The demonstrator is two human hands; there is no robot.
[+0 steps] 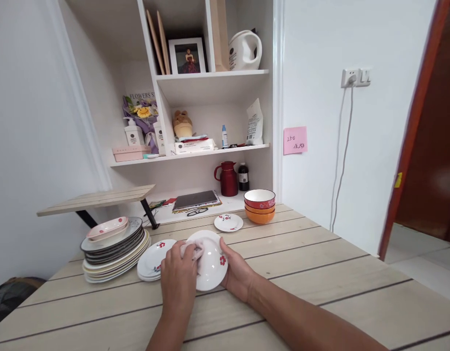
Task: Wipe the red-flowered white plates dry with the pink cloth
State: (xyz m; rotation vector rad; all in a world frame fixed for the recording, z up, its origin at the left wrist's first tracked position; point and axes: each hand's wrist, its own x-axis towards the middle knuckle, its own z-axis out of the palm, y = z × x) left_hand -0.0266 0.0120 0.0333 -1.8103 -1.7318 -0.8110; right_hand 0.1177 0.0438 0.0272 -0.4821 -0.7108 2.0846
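A small white plate [212, 265] with a red flower print is held tilted just above the wooden table [320, 263]. My right hand [237, 275] grips its right rim from behind. My left hand [178, 278] presses a pale pink cloth [196, 249] against the plate's face, fingers closed on the cloth. Just left of it lies a short stack of matching flowered plates [152, 261].
A tall pile of mixed plates [113, 248] with a pink dish on top sits at the table's left. One small flowered saucer [228, 223] and stacked red and orange bowls [259, 205] stand further back. Shelves [210, 148] with a red jug, bottles and a photo frame rise behind.
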